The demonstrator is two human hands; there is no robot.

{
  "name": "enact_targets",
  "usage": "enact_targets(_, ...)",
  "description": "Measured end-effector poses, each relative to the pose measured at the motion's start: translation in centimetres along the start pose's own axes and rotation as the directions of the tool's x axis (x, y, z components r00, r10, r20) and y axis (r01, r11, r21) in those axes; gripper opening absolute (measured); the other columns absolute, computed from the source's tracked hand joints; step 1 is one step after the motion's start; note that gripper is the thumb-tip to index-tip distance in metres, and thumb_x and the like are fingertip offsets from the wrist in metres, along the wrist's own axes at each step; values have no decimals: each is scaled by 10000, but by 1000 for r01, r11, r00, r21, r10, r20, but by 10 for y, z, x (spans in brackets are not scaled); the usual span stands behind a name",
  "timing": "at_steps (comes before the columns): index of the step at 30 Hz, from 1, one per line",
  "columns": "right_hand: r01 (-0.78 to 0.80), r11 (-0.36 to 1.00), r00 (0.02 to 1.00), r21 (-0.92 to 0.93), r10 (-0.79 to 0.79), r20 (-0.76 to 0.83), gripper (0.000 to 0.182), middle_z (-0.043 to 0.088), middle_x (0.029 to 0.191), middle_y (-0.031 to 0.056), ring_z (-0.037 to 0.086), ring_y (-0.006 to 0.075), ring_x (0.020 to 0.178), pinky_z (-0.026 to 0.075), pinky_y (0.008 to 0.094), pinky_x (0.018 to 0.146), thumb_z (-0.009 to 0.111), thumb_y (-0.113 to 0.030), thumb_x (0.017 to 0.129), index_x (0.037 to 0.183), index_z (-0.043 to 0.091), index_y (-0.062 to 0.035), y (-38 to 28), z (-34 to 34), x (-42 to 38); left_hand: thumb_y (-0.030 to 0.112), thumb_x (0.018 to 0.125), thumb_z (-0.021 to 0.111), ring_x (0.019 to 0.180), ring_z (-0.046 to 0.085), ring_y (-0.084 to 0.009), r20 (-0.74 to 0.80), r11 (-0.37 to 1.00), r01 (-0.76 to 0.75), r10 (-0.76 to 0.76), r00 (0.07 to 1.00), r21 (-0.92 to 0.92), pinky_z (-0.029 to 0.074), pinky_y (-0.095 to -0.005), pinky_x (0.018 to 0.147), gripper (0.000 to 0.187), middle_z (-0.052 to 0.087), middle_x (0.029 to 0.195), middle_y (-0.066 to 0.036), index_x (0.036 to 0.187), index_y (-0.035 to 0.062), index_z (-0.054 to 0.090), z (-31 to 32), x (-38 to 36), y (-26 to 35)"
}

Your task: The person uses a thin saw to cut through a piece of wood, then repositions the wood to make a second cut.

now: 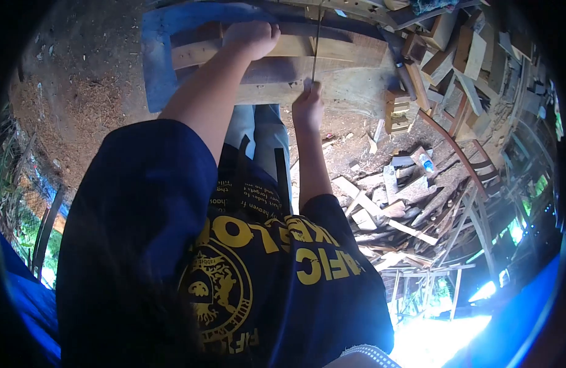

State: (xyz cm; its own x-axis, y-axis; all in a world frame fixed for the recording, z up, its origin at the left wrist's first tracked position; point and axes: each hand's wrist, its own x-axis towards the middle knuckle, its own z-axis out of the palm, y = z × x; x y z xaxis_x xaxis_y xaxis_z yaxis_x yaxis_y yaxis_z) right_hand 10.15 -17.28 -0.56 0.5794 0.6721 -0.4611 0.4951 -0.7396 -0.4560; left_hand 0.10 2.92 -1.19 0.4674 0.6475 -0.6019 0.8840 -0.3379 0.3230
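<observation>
My left hand [252,40] is closed, pressing down and gripping at the far edge of a light wooden board [289,46] with a curved outline. The board lies across a low wooden workbench [271,92]. In my right hand [308,105], fingers wrapped round its handle, is a handsaw [317,46], seen almost edge-on as a thin dark line. Its blade points away from me and crosses the board to the right of my left hand. How deep the blade sits in the wood cannot be made out.
Blue-tinted material [157,61] covers the bench's left end. A dark tool-like bar [404,75] lies at its right end beside a small wooden block [396,113]. Offcuts [470,52] are heaped at the right. Scrap wood [393,205] and sawdust [99,104] cover the ground.
</observation>
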Motion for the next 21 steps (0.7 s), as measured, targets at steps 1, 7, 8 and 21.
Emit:
enact_targets(1, -8, 1000, 999, 8, 8, 38, 224, 613, 769, 304, 596, 502, 719, 475, 578, 594, 384, -236, 958, 1154, 422, -136, 7, -1, -10, 393, 965, 252, 857, 644, -367, -11, 1000, -7, 7, 1000, -1, 505, -471, 815, 572, 672, 897, -186, 847, 25, 673, -7, 0, 1)
enact_targets(7, -5, 999, 1000, 41, 6, -30, 315, 631, 884, 276, 621, 459, 806, 486, 555, 676, 409, -207, 944, 1251, 454, -150, 46, 4, -51, 379, 959, 253, 944, 627, -359, 116, 997, 45, -38, 992, -61, 487, -468, 867, 539, 653, 1010, -196, 944, 23, 657, -19, -5, 6)
enact_targets(8, -5, 1000, 1000, 7, 5, 0, 309, 632, 871, 272, 621, 458, 802, 489, 555, 673, 411, -202, 942, 1241, 453, -142, 38, 4, -35, 379, 959, 253, 944, 627, -359, 113, 998, 34, -27, 993, -61, 487, -468, 867, 539, 653, 1010, -196, 944, 23, 657, -14, -3, 5)
enact_targets(21, -84, 995, 992, -49, 88, 90, 235, 622, 820, 298, 601, 490, 775, 473, 585, 674, 397, -169, 925, 1141, 454, -95, 10, -26, -42, 359, 938, 270, 1018, 610, -345, 163, 995, 79, -67, 984, -68, 464, -455, 918, 515, 636, 1104, -169, 1015, 36, 662, -17, -1, 5)
